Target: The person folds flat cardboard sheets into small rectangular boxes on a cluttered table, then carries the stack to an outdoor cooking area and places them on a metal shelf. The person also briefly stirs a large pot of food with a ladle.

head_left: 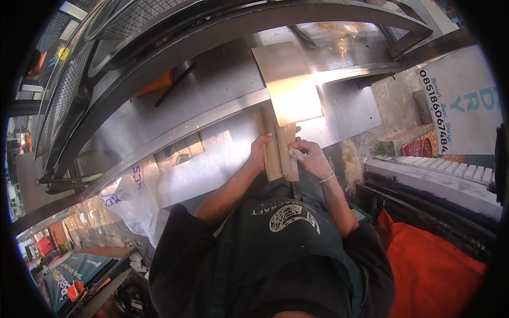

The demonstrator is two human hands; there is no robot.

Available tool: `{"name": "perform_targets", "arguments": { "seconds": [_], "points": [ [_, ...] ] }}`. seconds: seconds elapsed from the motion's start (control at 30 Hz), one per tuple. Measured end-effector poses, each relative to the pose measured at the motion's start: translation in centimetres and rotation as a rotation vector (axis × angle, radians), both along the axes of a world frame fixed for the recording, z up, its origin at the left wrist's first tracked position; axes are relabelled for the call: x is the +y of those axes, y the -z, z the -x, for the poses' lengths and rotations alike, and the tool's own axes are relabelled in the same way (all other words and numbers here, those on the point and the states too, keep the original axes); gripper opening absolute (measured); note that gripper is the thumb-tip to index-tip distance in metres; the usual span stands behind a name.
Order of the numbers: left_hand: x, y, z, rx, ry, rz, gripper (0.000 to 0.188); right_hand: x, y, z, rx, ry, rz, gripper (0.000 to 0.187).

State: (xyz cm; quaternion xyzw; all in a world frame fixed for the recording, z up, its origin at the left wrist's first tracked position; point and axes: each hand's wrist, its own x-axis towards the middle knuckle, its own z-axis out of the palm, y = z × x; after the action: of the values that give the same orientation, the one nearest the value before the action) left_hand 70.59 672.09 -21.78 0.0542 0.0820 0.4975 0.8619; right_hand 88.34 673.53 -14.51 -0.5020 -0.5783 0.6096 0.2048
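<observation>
In front of my apron, both hands grip a piece of brown cardboard (273, 159) with folded-up long sides. My left hand (259, 152) is closed on its left side, with the thumb near the edge. On the right side, my right hand (314, 159) pinches the other edge; white powder coats this hand. A wider flat brown cardboard panel (283, 66) reaches from the folded piece up onto the steel counter (217, 79), its lower part bright with glare. I cannot tell whether panel and folded piece are one sheet.
A curved metal frame (254, 26) arches over the counter, with wire mesh baskets (69, 90) at far left. Tongs (79, 179) hang near the counter's left end. A plastic bag (132, 199) hangs below. To the right are a white banner (461, 100) and red-orange cloth (429, 265).
</observation>
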Motion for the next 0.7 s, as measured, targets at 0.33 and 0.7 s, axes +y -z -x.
{"name": "perform_targets", "arguments": {
  "seconds": [0.33, 0.7],
  "points": [
    [0.0, 0.2, 0.1, 0.117, 0.024, -0.053, 0.080, 0.0, -0.7, 0.3, -0.019, -0.023, -0.017, 0.018],
    [0.0, -0.2, 0.4, 0.059, 0.027, -0.093, 0.080, -0.2, -0.5, 0.5, -0.062, -0.026, -0.090, 0.019]
  ]
}}
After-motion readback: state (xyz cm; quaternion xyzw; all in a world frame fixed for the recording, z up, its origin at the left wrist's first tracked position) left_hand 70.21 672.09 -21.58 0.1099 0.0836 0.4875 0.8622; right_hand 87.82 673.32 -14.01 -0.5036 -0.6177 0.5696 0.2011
